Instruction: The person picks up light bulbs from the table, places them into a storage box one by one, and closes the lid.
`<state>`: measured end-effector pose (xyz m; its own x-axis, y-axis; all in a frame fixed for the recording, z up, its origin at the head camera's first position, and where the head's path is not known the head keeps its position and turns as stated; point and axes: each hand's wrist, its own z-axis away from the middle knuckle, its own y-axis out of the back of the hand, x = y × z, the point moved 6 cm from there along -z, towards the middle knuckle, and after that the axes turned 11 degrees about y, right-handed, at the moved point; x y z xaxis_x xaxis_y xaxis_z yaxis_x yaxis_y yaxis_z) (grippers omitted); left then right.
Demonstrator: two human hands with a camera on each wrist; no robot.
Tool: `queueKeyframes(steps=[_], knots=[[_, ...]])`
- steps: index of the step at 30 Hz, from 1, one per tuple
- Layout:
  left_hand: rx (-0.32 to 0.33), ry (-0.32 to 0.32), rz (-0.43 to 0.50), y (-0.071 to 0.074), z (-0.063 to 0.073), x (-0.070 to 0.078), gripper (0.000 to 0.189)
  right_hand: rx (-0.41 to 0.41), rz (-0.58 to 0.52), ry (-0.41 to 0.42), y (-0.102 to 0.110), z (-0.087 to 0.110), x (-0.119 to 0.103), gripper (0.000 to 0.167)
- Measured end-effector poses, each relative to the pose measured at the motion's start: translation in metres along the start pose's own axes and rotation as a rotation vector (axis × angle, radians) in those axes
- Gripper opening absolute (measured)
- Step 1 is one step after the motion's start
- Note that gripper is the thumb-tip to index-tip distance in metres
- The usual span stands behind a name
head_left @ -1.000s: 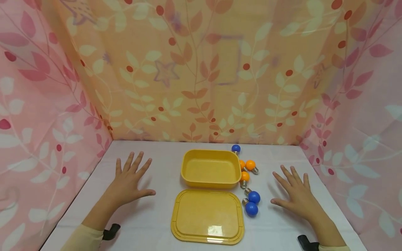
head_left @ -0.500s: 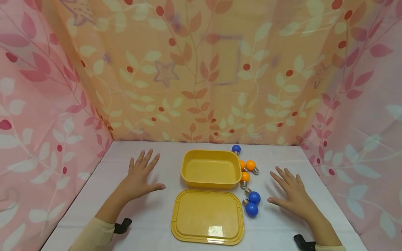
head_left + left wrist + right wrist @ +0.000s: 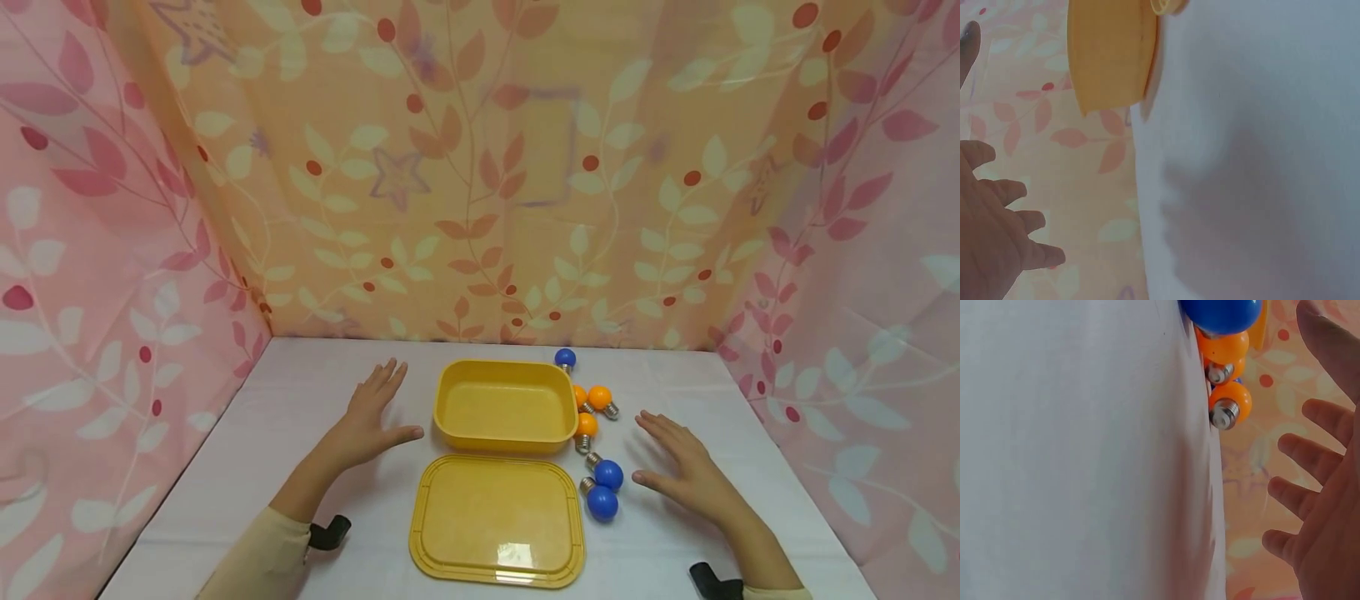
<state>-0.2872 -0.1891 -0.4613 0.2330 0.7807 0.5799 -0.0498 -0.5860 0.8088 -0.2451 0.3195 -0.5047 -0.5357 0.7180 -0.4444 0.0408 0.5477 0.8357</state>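
In the head view a yellow rectangular box (image 3: 504, 433) stands without its lid on the white table. Its flat yellow lid (image 3: 495, 521) lies just in front of it. To the right of both are small light bulbs: an orange bulb (image 3: 599, 397) with others beside the box, and a blue bulb (image 3: 602, 503) touching another near the lid. My left hand (image 3: 367, 425) hovers left of the box, fingers straight and thumb spread toward it. My right hand (image 3: 686, 471) hovers right of the bulbs, fingers extended. Neither holds anything. The left wrist view shows the box's side (image 3: 1113, 56) beyond the thumb.
A blue bulb (image 3: 566, 358) lies behind the box's right corner. Floral curtains (image 3: 480, 183) enclose the white table (image 3: 300, 375) at the back and both sides. A black wrist mount (image 3: 330, 533) sticks out from the left sleeve, another (image 3: 712, 581) from the right.
My left hand has moved right, closer to the box. The right hand has shifted slightly left toward the bulbs. Box, lid and bulbs stay where they were.
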Motion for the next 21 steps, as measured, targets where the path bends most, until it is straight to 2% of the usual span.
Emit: queueKeyframes(steps=[12,21], knots=[[-0.057,0.105,0.275,-0.028,-0.012,0.012,0.108,-0.013,-0.156,-0.113,-0.009,0.003,0.0,0.081],[-0.084,0.151,0.341,-0.046,-0.015,0.016,0.104,-0.025,-0.237,-0.08,-0.016,0.002,-0.002,0.078]])
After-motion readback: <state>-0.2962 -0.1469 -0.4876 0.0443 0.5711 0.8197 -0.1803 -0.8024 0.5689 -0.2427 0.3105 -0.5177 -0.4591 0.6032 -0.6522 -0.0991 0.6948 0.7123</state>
